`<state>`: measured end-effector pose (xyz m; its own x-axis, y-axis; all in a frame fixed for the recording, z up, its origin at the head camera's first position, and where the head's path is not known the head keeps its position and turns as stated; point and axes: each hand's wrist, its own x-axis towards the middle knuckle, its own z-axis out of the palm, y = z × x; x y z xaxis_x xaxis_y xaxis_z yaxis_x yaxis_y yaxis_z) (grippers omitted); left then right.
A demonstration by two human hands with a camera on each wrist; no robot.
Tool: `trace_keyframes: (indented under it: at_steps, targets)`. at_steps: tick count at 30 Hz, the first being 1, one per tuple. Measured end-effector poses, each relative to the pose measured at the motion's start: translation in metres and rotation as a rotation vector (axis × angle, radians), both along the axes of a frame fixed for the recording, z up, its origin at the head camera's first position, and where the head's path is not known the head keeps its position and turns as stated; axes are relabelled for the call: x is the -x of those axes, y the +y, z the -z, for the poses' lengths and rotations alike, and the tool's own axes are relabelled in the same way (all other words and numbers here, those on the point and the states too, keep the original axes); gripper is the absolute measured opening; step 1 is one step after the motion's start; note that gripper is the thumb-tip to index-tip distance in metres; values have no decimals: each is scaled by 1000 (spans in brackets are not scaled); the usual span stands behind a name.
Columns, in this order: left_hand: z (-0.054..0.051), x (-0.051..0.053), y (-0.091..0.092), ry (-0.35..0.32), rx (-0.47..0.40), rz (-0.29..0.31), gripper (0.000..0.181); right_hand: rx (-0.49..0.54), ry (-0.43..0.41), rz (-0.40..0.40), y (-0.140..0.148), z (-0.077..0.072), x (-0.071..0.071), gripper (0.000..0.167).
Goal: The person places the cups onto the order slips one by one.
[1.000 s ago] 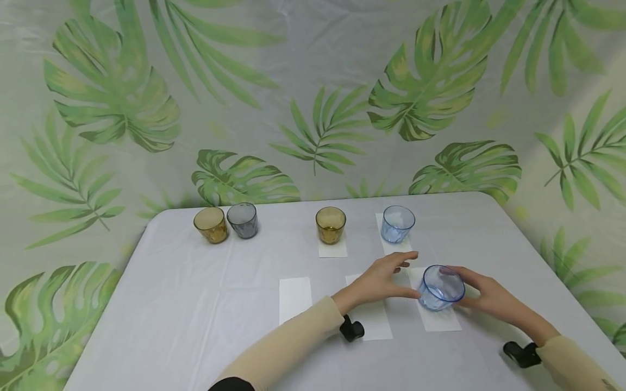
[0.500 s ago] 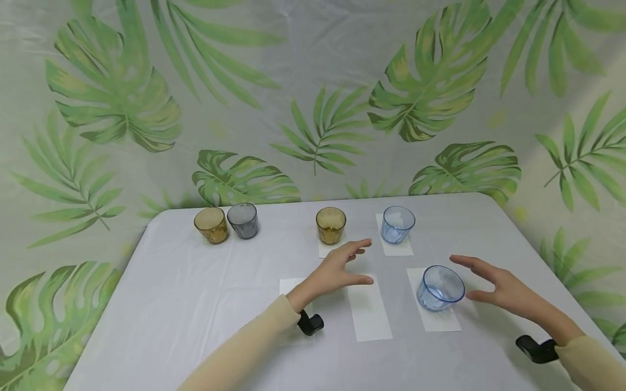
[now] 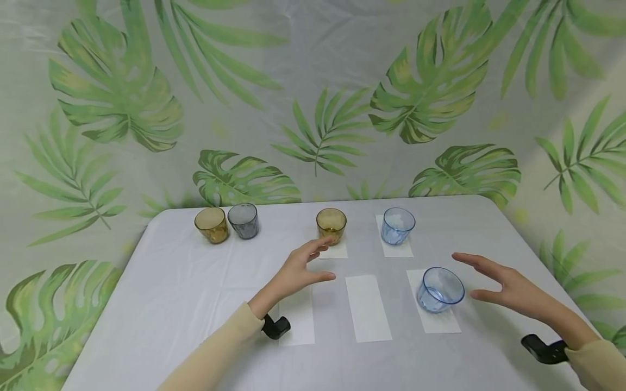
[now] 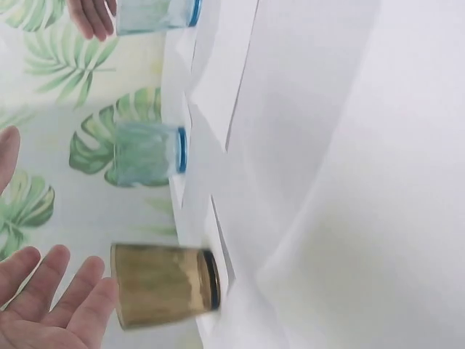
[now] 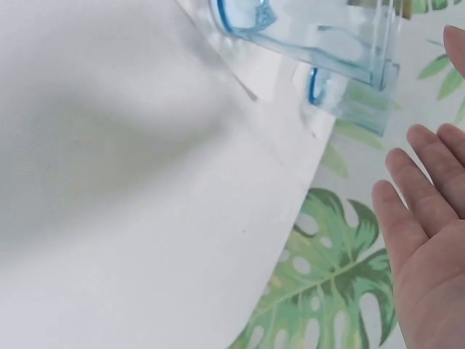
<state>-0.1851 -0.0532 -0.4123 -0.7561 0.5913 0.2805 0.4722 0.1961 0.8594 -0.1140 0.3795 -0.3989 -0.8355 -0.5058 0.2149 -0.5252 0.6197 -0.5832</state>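
Observation:
In the head view a blue glass (image 3: 440,290) stands on a white paper strip at the right. My right hand (image 3: 513,290) is beside it, fingers spread, not touching it. My left hand (image 3: 292,272) hovers in front of an amber glass (image 3: 331,225), thumb and fingers apart and holding nothing. In the left wrist view the left fingers appear beside the amber glass (image 4: 161,286); whether they touch cannot be told. The right wrist view has the right palm (image 5: 436,269) with straight fingers, near the blue glass (image 5: 312,36).
Another blue glass (image 3: 398,225) stands on a paper strip at the back. At the back left an amber glass (image 3: 212,225) and a grey glass (image 3: 243,221) stand close together. Paper strips (image 3: 368,308) lie on the white-covered table (image 3: 171,304), before a leaf-patterned cloth (image 3: 235,108).
My right hand has let go of the front blue glass and moved slightly right. My left hand has moved left, away from that glass and across the paper strips.

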Motion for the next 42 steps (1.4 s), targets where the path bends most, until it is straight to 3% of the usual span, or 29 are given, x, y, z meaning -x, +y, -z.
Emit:
trace_keyframes:
  at_steps: [2,13,20,22,30,36,42]
  targets:
    - [-11,-6,-10,-6,-2,-18,72,2,-3,-3,-3,-2,-1,70]
    - [-17,5,-61,28,-5,-182,71,-8,-20,-3,-27,-14,-1,66]
    - [10,28,-93,21,-8,-272,75,-36,-40,4,-46,-20,0,65]
    - [13,30,-102,15,-2,-301,76,-50,-45,12,-51,-21,0,64]
    - [12,39,-130,23,30,-420,75,-70,-45,-16,-69,-19,3,64]
    - [9,51,-146,22,26,-439,76,-45,-66,-61,-81,-17,4,63]
    - [4,64,-156,-8,111,-458,81,6,-84,-119,-91,-12,5,61]
